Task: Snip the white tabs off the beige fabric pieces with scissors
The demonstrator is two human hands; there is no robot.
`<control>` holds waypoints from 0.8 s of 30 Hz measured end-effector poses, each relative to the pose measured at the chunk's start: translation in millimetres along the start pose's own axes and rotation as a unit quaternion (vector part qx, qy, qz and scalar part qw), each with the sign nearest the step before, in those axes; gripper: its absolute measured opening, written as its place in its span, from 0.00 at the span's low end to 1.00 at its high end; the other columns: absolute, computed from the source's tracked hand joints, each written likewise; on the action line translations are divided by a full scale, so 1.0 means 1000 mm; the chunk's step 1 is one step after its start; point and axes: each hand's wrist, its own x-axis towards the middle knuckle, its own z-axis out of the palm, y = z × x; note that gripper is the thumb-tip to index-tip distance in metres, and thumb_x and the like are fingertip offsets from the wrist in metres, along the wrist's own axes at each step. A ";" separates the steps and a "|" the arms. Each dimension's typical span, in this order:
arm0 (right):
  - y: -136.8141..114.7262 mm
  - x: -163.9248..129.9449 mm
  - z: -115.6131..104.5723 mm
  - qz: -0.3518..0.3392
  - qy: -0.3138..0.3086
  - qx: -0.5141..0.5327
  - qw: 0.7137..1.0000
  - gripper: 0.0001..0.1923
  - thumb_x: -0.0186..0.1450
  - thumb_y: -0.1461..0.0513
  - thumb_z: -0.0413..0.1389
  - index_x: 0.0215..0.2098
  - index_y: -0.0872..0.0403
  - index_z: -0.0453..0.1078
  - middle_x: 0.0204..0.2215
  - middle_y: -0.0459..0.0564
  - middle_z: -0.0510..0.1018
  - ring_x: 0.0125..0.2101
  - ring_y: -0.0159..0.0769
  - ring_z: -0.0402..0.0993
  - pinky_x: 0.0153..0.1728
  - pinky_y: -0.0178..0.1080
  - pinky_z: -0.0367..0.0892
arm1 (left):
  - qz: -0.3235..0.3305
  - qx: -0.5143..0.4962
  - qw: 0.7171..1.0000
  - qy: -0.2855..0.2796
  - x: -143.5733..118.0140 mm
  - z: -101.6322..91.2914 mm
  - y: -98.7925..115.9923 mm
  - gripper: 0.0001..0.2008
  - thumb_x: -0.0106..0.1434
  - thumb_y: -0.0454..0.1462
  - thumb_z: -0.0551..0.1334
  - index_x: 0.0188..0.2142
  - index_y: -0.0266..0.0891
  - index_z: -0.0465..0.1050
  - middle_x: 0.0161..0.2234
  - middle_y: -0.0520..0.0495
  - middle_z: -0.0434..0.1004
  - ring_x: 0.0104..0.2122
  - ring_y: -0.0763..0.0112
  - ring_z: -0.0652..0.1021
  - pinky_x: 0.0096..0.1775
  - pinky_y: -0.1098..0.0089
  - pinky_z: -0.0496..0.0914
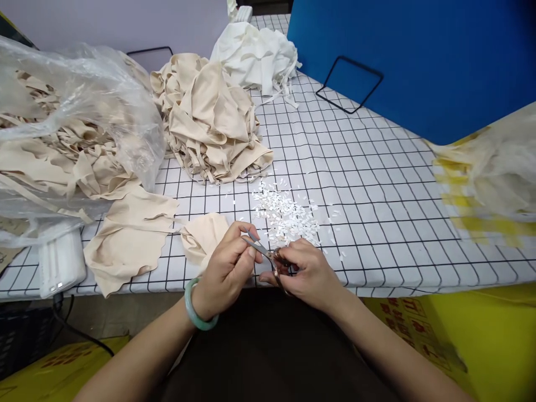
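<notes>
Spreading across the view, a white cloth with black grid lines (377,212) covers the table. A blue panel (397,61) rises at the far right, and a yellow bag with red print (494,335) shows below the near edge. Leftward lies a clear plastic bag of beige fabric (142,148), beside a beige heap (209,111). At the near edge, the left hand (226,271) clasps a beige piece (203,231); the right hand (312,273) grips scissors (263,249), near tiny white clippings (293,218).
</notes>
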 end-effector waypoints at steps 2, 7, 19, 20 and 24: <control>0.003 -0.004 0.000 0.004 0.008 -0.008 1.000 0.24 0.64 0.50 0.61 0.19 0.52 0.58 0.15 0.42 0.67 0.19 0.30 0.60 0.28 0.36 0.58 | 0.002 0.004 1.000 -0.014 0.003 0.003 -0.001 0.15 0.74 0.36 0.50 0.33 0.38 0.70 0.42 0.42 0.66 0.45 0.64 0.70 0.46 0.65 0.67; 0.009 -0.012 0.002 0.028 0.015 -0.012 0.999 0.23 0.66 0.52 0.59 0.19 0.52 0.58 0.15 0.42 0.66 0.20 0.30 0.60 0.28 0.36 0.58 | 0.000 0.012 0.999 -0.033 0.007 0.008 -0.002 0.14 0.73 0.35 0.50 0.33 0.38 0.69 0.42 0.43 0.65 0.45 0.66 0.70 0.47 0.67 0.66; 0.005 -0.010 -0.010 0.146 -0.016 0.190 0.971 0.19 0.64 0.44 0.58 0.37 0.50 0.64 0.32 0.47 0.71 0.30 0.35 0.65 0.32 0.38 0.65 | -0.025 0.023 0.995 -0.098 0.001 0.002 0.005 0.14 0.73 0.36 0.51 0.32 0.37 0.69 0.44 0.42 0.67 0.49 0.64 0.71 0.50 0.67 0.68; 0.006 -0.011 -0.010 0.139 -0.007 0.205 0.969 0.19 0.65 0.44 0.57 0.38 0.49 0.64 0.34 0.47 0.71 0.32 0.36 0.66 0.33 0.38 0.66 | -0.015 0.034 0.991 -0.130 -0.002 -0.002 0.008 0.13 0.72 0.37 0.53 0.31 0.37 0.69 0.44 0.42 0.69 0.48 0.64 0.72 0.50 0.67 0.69; 0.007 -0.014 0.006 0.128 -0.021 0.288 0.949 0.17 0.66 0.46 0.58 0.43 0.47 0.63 0.41 0.50 0.73 0.37 0.38 0.71 0.41 0.40 0.70 | -0.008 0.152 0.986 -0.064 -0.016 -0.042 0.000 0.11 0.71 0.33 0.53 0.33 0.37 0.70 0.45 0.41 0.72 0.48 0.63 0.74 0.51 0.64 0.70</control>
